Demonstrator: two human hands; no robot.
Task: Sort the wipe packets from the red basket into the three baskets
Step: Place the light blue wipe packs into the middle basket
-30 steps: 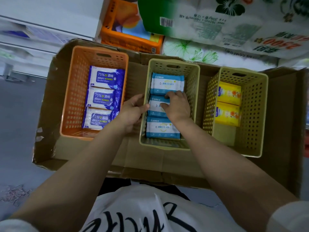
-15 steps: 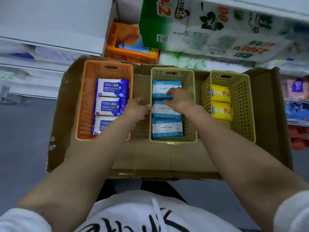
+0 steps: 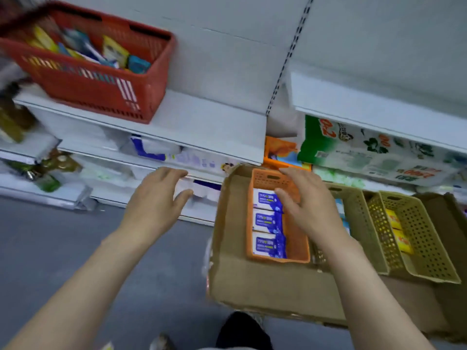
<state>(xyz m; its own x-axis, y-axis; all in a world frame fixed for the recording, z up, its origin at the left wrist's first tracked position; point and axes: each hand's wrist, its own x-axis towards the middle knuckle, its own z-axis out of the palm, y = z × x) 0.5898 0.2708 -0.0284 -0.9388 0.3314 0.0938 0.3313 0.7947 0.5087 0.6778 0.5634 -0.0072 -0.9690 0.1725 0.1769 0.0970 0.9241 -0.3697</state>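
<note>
A red basket [image 3: 101,92] with several mixed wipe packets [image 3: 112,53] stands on a white shelf at the upper left. Lower right, a cardboard tray [image 3: 265,281] holds an orange basket [image 3: 300,248] with three blue packets [image 3: 265,221], a beige middle basket [image 3: 361,223] mostly hidden by my right arm, and a beige right basket [image 3: 424,238] with yellow packets [image 3: 399,233]. My left hand [image 3: 158,195] hovers empty left of the tray, fingers spread. Above the orange basket floats my right hand [image 3: 303,200], fingers relaxed and holding nothing.
White shelves [image 3: 202,117] run across the back, stocked with tissue packs [image 3: 374,152] and an orange box [image 3: 280,152]. Bottles [image 3: 50,170] sit at the far left. Grey floor [image 3: 63,248] lies below my left arm.
Both hands have left the middle basket and risen to the left. The view swung up and left, bringing the red basket into sight.
</note>
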